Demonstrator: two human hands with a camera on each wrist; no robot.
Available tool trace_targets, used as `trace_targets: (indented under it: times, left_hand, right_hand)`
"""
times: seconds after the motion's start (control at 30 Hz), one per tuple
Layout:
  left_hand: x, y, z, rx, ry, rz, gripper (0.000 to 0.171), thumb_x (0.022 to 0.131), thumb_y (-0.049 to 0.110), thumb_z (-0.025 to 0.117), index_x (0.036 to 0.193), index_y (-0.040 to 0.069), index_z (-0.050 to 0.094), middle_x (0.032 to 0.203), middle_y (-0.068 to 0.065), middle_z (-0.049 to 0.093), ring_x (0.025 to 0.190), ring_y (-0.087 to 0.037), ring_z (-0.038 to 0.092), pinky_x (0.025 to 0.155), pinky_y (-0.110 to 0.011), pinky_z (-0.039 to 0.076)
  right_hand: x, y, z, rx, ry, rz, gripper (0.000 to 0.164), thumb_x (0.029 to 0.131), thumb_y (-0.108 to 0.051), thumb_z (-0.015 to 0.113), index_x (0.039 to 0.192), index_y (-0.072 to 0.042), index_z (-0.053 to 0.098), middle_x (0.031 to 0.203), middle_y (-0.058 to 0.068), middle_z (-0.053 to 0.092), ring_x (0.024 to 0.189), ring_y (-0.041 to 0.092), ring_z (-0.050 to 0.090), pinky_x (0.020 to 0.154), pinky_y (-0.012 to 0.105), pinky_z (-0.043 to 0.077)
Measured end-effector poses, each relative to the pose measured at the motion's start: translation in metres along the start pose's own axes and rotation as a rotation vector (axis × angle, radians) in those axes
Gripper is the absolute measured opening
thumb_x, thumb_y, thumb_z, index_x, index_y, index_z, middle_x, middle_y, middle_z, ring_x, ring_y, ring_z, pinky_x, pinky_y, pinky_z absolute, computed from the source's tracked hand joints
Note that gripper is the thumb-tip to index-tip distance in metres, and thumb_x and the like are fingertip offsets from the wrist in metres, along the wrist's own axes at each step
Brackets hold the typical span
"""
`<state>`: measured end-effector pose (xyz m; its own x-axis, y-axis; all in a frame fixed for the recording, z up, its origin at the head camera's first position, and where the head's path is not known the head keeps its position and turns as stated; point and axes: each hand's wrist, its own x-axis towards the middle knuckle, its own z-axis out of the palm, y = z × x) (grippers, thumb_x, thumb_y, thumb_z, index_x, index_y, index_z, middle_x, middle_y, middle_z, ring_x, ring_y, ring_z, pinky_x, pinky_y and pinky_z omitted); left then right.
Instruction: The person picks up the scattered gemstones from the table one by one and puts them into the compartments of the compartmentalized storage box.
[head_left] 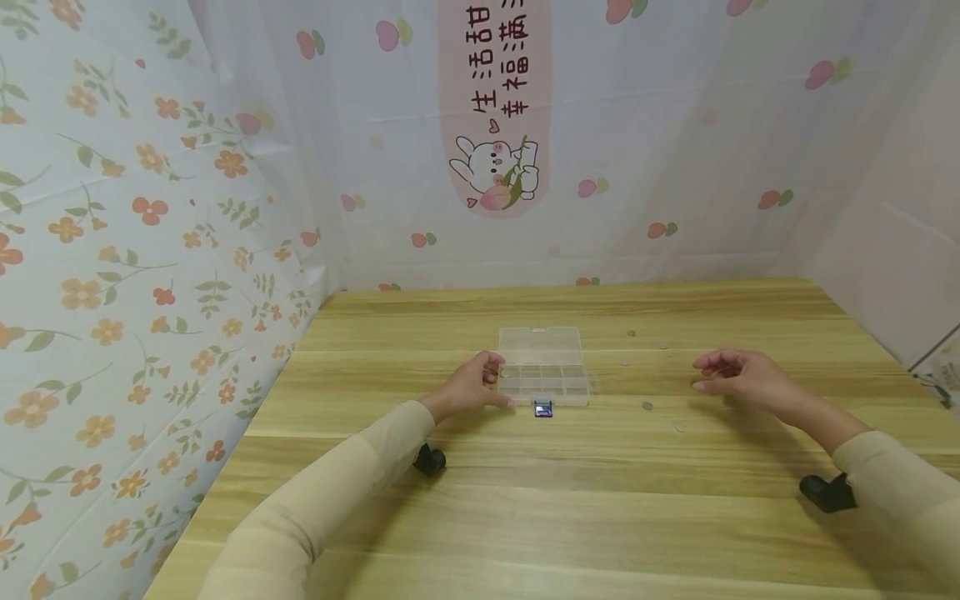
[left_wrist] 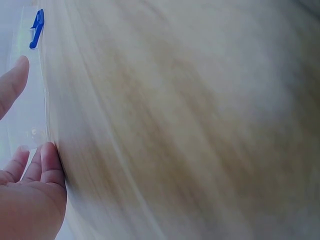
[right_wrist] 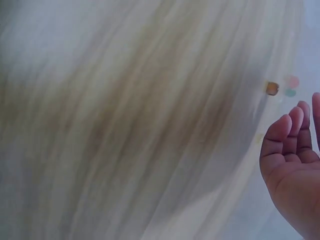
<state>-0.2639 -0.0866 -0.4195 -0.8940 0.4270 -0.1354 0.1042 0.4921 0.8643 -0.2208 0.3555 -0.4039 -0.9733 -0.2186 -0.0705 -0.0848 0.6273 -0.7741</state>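
Observation:
A clear plastic compartment box (head_left: 544, 385) lies on the wooden table with its lid (head_left: 540, 344) raised at the back. My left hand (head_left: 474, 385) is at the box's left side, fingers by the side edge and thumb near the front left corner. In the left wrist view, its fingers (left_wrist: 50, 167) touch or nearly touch the box edge, well apart from the thumb. A small blue piece (head_left: 543, 408) is at the box's front latch. My right hand (head_left: 750, 382) hovers over the table at the right, fingers loosely bent and apart from the thumb; I see nothing gripped.
Several small, flat pieces, too small to identify, lie scattered between box and right hand, among them a brownish one (head_left: 631, 333) and a grey one (head_left: 647, 406). A patterned curtain (head_left: 645, 167) hangs behind the table (head_left: 525, 517). Black wrist mounts (head_left: 828, 492) hang below both sleeves.

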Motion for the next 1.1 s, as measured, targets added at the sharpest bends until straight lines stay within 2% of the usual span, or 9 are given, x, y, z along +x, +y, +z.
trace_targets:
  times: [0.27,0.6,1.1]
  left_hand:
    - [0.0,-0.002,0.001,0.018,0.001,-0.01,0.07,0.075,0.015,0.086,0.132,0.006,0.046,0.122,-0.005,0.048,0.105,-0.02,0.047,0.09,-0.034,0.043]
    - [0.001,-0.003,0.0,-0.002,-0.004,0.002,0.069,0.075,0.013,0.086,0.131,0.005,0.046,0.122,-0.007,0.049,0.104,-0.02,0.047,0.089,-0.033,0.043]
    - [0.001,-0.001,0.0,0.014,0.008,0.004,0.069,0.074,0.012,0.086,0.13,0.005,0.047,0.12,-0.006,0.049,0.104,-0.02,0.047,0.09,-0.033,0.043]
  right_hand:
    - [0.001,0.011,0.0,0.054,-0.037,0.045,0.054,0.089,-0.025,0.073,0.126,0.008,0.051,0.113,0.016,0.056,0.089,0.01,0.052,0.066,0.029,0.048]
    - [0.002,0.017,0.0,0.015,-0.05,0.066,0.056,0.087,-0.028,0.075,0.125,0.007,0.053,0.106,0.012,0.055,0.087,0.016,0.049,0.064,0.03,0.046]
    - [0.005,0.019,0.008,-0.025,0.019,0.058,0.048,0.088,-0.025,0.074,0.119,0.008,0.058,0.096,0.008,0.054,0.078,0.015,0.046,0.06,0.027,0.046]
